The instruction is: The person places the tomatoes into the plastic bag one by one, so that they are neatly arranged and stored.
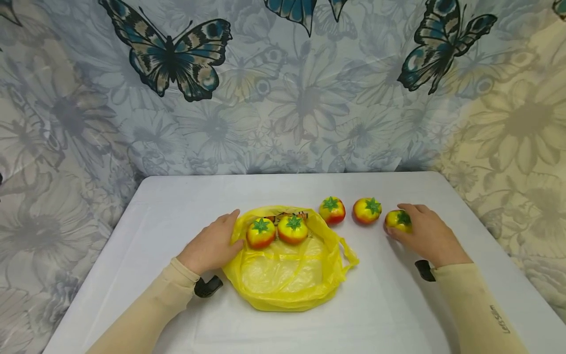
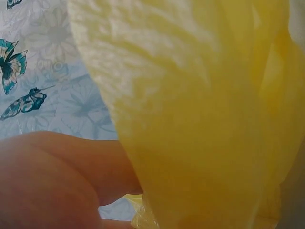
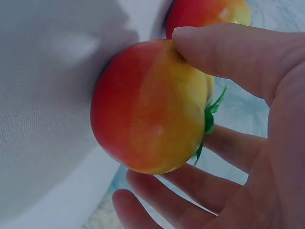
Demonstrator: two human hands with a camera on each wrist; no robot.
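Observation:
A yellow plastic bag (image 1: pixel 285 287) lies opened out on the table. My left hand (image 1: pixel 214 244) grips its left rim, the thumb on the inner side; in the left wrist view the yellow plastic hides most of the fingers. Inside the bag, near its far side, sit two red-and-yellow tomatoes, a left tomato (image 1: pixel 261 237) and a right tomato (image 1: pixel 292 233), with green leafy tops up. To the right, my right hand (image 1: pixel 430 237) holds another tomato (image 3: pixel 143 109) between thumb and fingers, close over the white tabletop. Its green stem top faces the palm.
Two more tomatoes, one (image 1: pixel 332 211) beside the bag and one (image 1: pixel 366 211) farther right, stand on the white table (image 1: pixel 185 196). A bag handle (image 1: pixel 349 253) sticks out to the right. Behind the table hangs a butterfly-and-flower cloth (image 1: pixel 305 123).

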